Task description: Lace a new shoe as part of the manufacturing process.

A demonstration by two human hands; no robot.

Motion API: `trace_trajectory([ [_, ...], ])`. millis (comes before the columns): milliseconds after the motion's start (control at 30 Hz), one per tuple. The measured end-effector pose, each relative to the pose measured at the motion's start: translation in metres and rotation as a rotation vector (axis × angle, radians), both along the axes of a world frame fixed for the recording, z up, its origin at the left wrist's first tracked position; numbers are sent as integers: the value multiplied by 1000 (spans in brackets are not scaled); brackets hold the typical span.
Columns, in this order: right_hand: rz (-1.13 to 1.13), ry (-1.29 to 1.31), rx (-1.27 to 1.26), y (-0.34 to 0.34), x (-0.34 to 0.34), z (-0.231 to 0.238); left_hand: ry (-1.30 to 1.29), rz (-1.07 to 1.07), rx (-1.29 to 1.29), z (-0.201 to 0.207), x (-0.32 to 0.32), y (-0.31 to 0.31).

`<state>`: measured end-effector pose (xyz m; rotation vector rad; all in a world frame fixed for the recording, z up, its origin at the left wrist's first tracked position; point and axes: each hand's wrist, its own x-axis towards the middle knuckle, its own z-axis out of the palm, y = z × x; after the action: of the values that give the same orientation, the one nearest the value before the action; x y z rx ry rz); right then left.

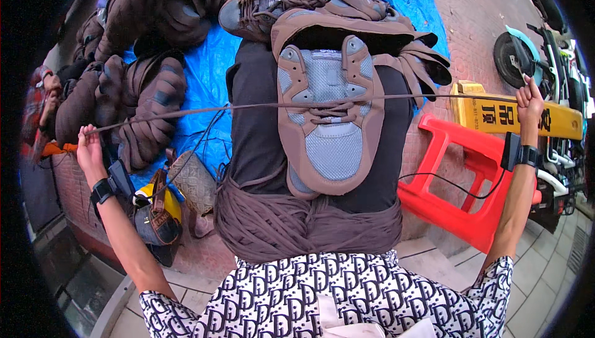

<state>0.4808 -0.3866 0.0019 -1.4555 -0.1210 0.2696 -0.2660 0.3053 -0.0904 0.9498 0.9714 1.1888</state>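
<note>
A grey and brown shoe upper (338, 155) lies flat across my dark-trousered thighs, its toe toward me. One brown shoelace (204, 109) runs through its lower eyelets and is pulled taut sideways in both directions. Far out to the left, my left hand (91, 146) pinches one end of the lace. My right hand (528, 99), stretched out to the right, is closed on the other end. Part of another upper shows beneath the first. A thick bundle of loose brown laces (266, 220) rests across my lap, against my patterned shirt.
More shoe uppers (353, 25) lie beyond my knees, and big stacked rolls of them (152, 99) stand on a blue tarp (207, 78). At right are a red plastic stool (434, 152), a yellow sign (489, 109) and parked scooters. Another person (40, 102) sits at far left.
</note>
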Motion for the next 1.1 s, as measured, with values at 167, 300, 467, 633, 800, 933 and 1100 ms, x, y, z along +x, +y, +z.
trace_trajectory([
  [167,104,-98,-263,56,-42,9,48,-405,53,61,118,-90],
  [300,623,-514,-616,130,-134,23,543,-711,407,90,238,-230],
  [467,1057,-875,-357,207,-226,8,570,-1052,1091,81,318,-318],
  [633,1052,-1265,-304,239,-249,-10,884,-1005,1567,74,331,-324],
  [800,1025,-1353,-427,245,-253,-16,973,-1075,1705,70,339,-327],
  [933,1068,-1262,-536,249,-253,-16,904,-1115,1786,69,344,-323],
  [1100,1153,-824,-421,265,-244,-15,855,-699,1838,66,342,-314],
])
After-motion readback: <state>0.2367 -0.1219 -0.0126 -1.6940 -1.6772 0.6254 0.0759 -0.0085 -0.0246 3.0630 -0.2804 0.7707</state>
